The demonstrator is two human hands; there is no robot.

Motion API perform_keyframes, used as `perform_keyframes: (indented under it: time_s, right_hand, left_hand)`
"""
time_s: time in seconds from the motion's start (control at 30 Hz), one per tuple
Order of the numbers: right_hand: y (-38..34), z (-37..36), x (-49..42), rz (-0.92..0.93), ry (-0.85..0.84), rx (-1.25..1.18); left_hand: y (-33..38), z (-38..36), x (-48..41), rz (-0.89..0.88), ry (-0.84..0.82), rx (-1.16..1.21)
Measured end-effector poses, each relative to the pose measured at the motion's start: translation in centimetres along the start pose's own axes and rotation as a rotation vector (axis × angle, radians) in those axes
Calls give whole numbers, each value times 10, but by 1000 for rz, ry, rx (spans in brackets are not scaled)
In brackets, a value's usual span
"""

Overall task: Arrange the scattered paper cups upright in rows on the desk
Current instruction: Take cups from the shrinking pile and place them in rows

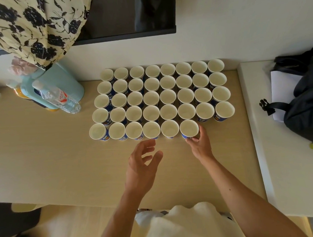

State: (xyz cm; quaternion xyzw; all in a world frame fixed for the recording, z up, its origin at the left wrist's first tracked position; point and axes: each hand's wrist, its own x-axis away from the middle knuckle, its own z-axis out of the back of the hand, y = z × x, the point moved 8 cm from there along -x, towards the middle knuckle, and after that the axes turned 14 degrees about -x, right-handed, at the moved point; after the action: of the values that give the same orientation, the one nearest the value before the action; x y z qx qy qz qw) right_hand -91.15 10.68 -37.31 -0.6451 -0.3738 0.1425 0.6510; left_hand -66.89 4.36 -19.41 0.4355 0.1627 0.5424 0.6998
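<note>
Nearest the counter's (46,159) front edge, the right hand (200,143) wraps its fingers round the row's upright end cup (189,128) from its right; the left hand (143,165) hovers just left, fingers spread, empty.

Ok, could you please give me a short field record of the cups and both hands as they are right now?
cups: paper cups, all upright, in five rows on the desk
far four rows: eight each
near row: six, two short at its right end
right hand: grips the end cup of the near row
left hand: open, holds nothing
</note>
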Motion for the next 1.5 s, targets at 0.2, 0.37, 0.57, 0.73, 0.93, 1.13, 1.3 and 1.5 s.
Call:
perform_keyframes:
  time_s: [0.2, 0.37, 0.57, 0.73, 0.93, 1.13, 1.3, 1.5]
  right_hand:
    - [5, 10, 9, -31, 30, 115]
    - [-9, 27, 36, -2, 202, 125]
    - [-71, -10, 75, 125, 209, -41]
    - [-107, -94, 100, 132, -61, -70]
    - [-119, -186, 138, 132, -315, 21]
    - [-112, -280, 194, 128, -468, 93]
    - [-103, -351, 245, 99, -540, 89]
    - [-83, -428, 307, 75, -586, 76]
  left_hand:
    - [-6, 0, 3, 18, 3, 3]
    - [-11, 0, 5, 40, 3, 35]
    - [-14, 10, 12, 50, 41, 75]
    - [-18, 42, 19, 39, 122, 124]
    - [-42, 119, 43, 53, 273, 225]
    - [-95, 228, 87, 88, 470, 290]
    - [-134, 299, 119, 97, 541, 330]
    - [-197, 371, 151, 131, 598, 366]
